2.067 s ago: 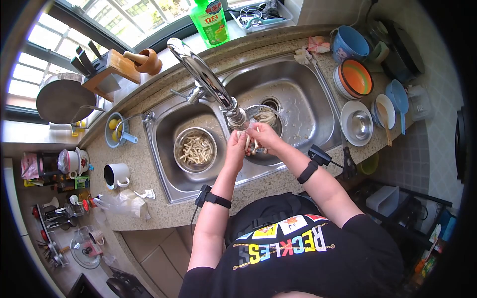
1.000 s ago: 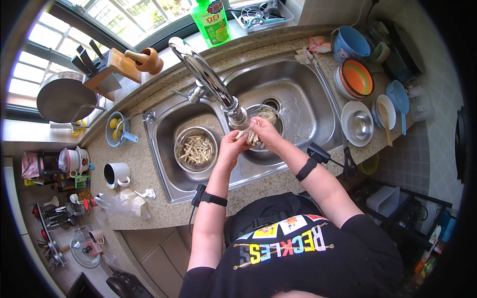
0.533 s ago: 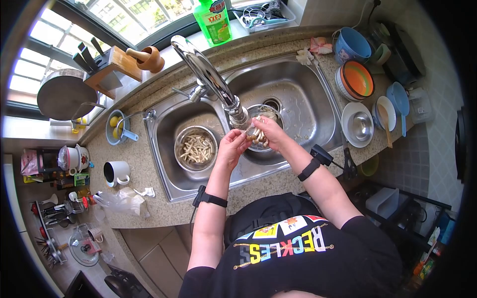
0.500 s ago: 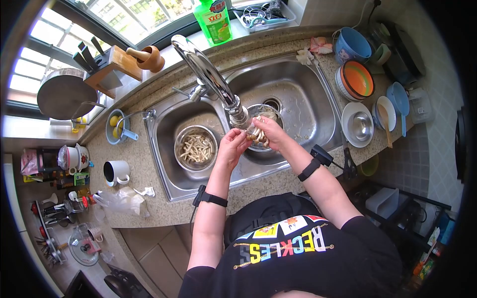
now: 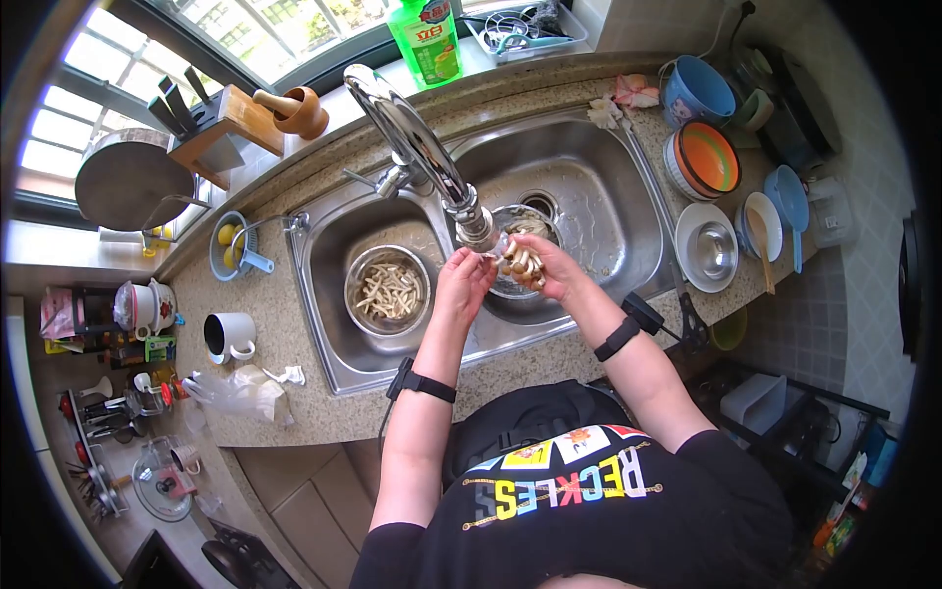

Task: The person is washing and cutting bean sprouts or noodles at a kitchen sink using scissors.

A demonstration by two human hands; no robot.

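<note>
The hands are met under the spout, over the rim between the two basins. Furthest left, on the desk, a white mug (image 5: 226, 338) is seen standing well apart from the work. In the left basin a steel bowl (image 5: 389, 292) is found already filled with pale strips, so that share is judged done.

Next, the left hand (image 5: 465, 282) is held loosely apart, fingers half spread, its fingertips (image 5: 482, 259) laid at the edge of the mushroom cluster (image 5: 520, 262) just below the faucet (image 5: 420, 155). Whether water is running cannot be told.

The cluster is clamped in the right hand (image 5: 555, 271), fingers wrapped round it from the right, brown caps left showing. Beneath the hands, in the right basin, a second bowl (image 5: 523, 218) is glimpsed with more pale stuff in it, mostly hidden; that much is judged left. About midway, then. Far right, a stack of white bowls (image 5: 708, 247) is parked on the desk.
</note>
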